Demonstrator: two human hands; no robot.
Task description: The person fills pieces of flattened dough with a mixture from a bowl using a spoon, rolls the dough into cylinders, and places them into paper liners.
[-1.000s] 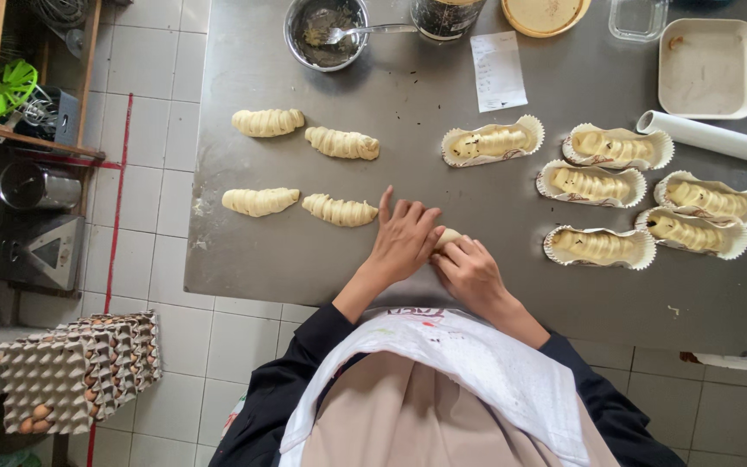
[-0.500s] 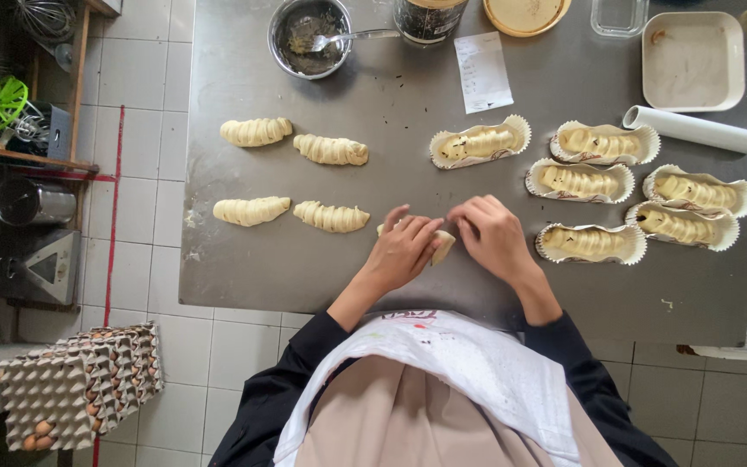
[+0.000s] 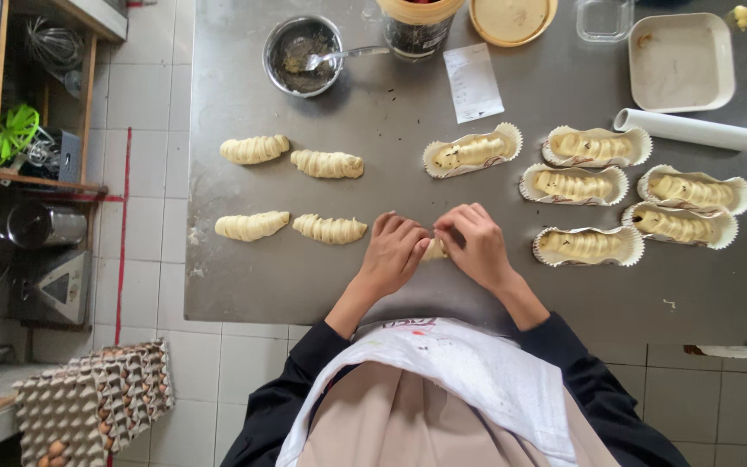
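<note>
Both hands cover most of the dough piece [image 3: 432, 251] at the frame's centre, so its shape cannot be told. The jar [image 3: 414, 24], round lid [image 3: 509, 17] and clear tub [image 3: 603, 15] are cut off by the top edge.

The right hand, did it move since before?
Yes. The right hand slid up the steel table, away from its near edge, beside the left hand.

I see white rectangular paper slip [image 3: 473, 83] flat on steel table [image 3: 244, 277], far side, between metal bowl [image 3: 303, 55] and paper-cased rolls. Grey egg trays [image 3: 92, 402] stacked lower left.
</note>
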